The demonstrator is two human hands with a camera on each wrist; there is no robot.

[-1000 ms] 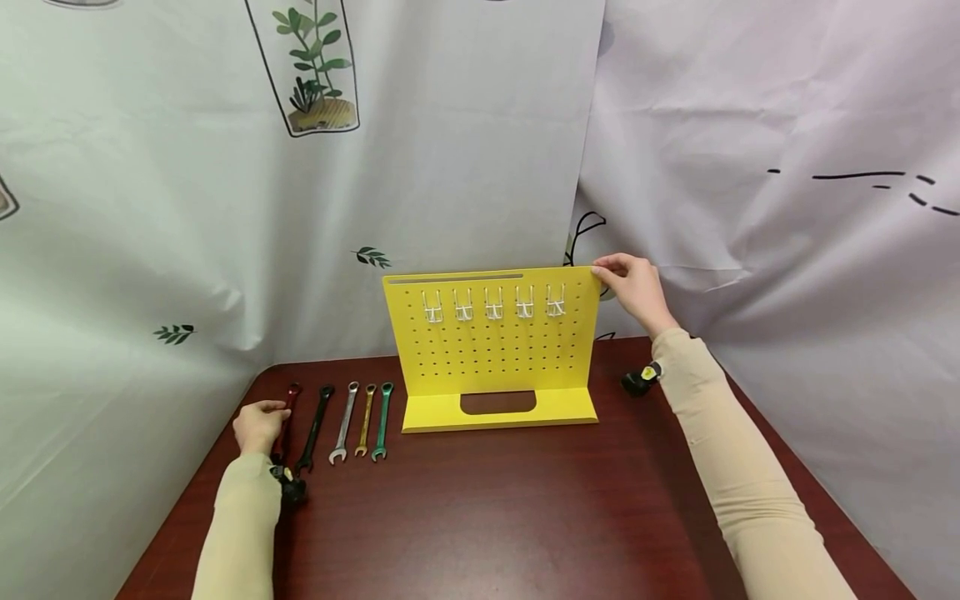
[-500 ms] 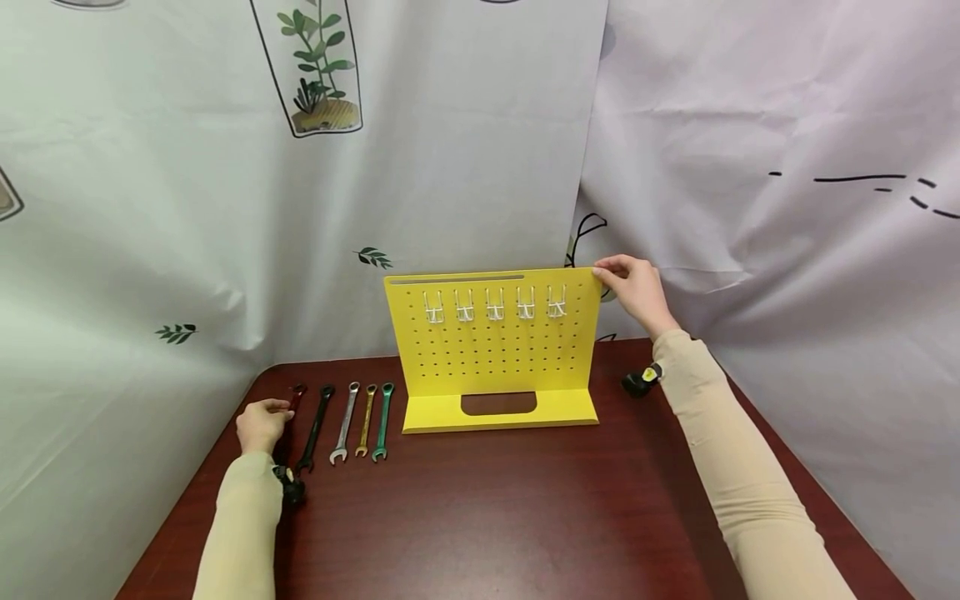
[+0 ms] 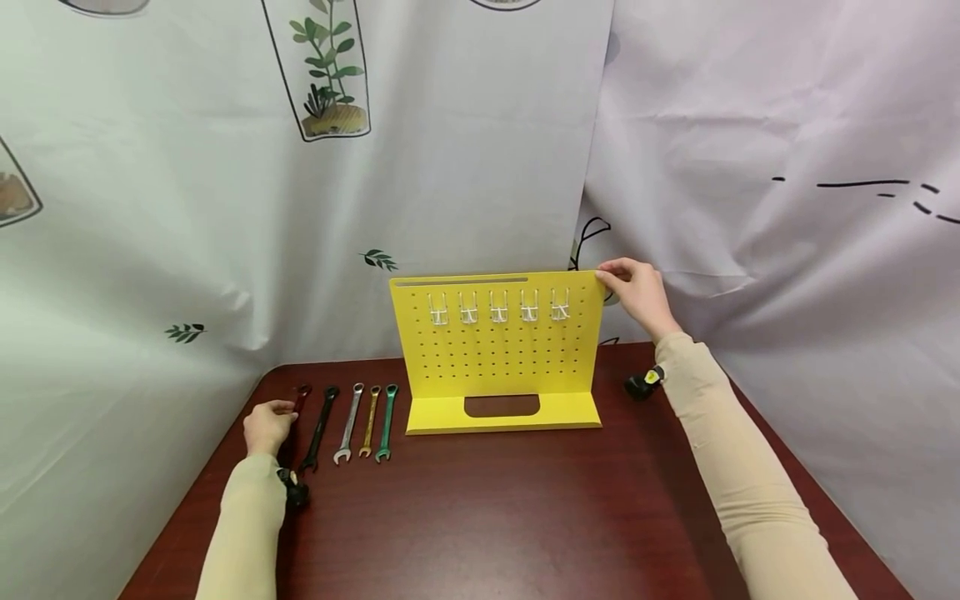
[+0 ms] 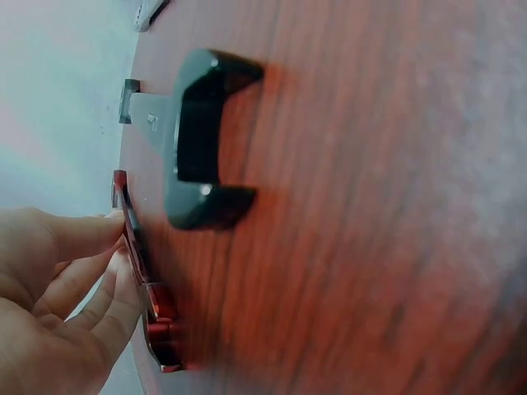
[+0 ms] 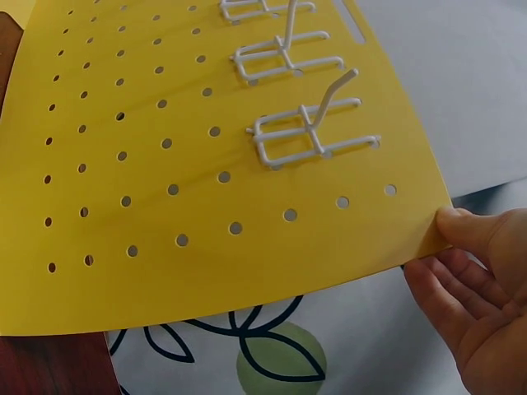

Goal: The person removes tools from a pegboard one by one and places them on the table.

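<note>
My left hand (image 3: 268, 428) is at the far left of the table, its thumb and fingers pinching a red combination wrench (image 4: 132, 243). In the head view that hand covers much of the wrench. To its right lie a black wrench (image 3: 320, 429), a silver wrench (image 3: 349, 425), a yellow wrench (image 3: 371, 423) and a green wrench (image 3: 387, 423), roughly side by side. A yellow pegboard (image 3: 495, 358) stands on its flat foot at the back. Its top right corner is pinched between thumb and fingers of my right hand (image 3: 637, 292).
Several white wire hooks (image 5: 313, 136) run in a row along the pegboard's upper part. The dark red table (image 3: 480, 517) extends in front of it. A printed curtain (image 3: 480, 150) hangs close behind the table. The black wrench's open end looms large in the left wrist view.
The head view has shifted slightly. My left hand and the red wrench have edged a little to the right, towards the black wrench. My right hand stays on the pegboard's corner.
</note>
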